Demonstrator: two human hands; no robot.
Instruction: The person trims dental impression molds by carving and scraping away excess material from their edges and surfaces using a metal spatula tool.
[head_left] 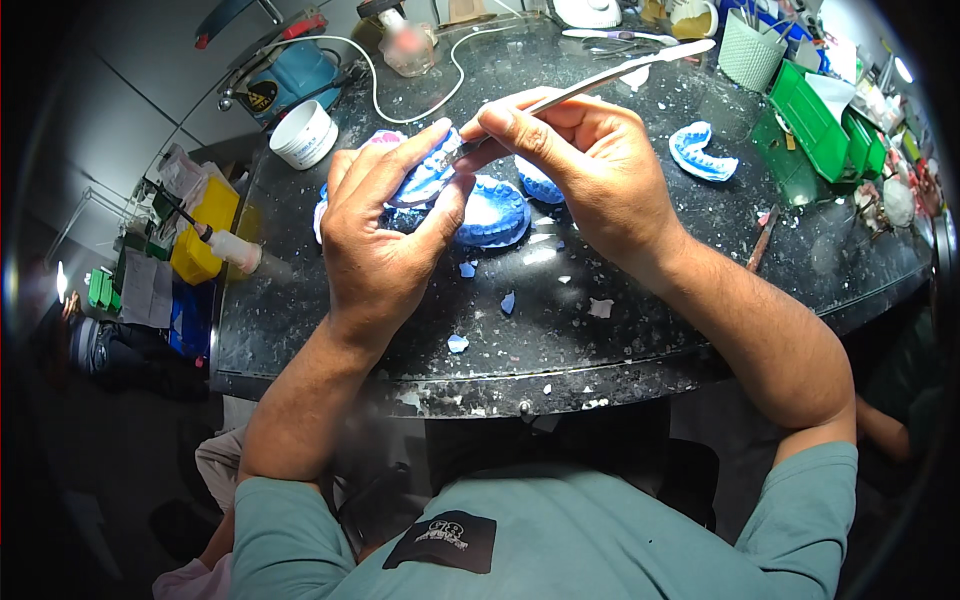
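The person's left hand [378, 215] is closed around a blue dental cast [426, 180], holding it between thumb and fingers above the dark table [620, 345]. The right hand [600, 165] grips a slim metal tool [632, 72] in a pinch. Its lower end is at the cast, but whether it touches, one cannot tell. Just beside, on the table, lies another blue cast [495, 213]; a U-shaped blue piece [700, 155] lies farther right. Small blue chips [457, 343] are scattered nearer to the person.
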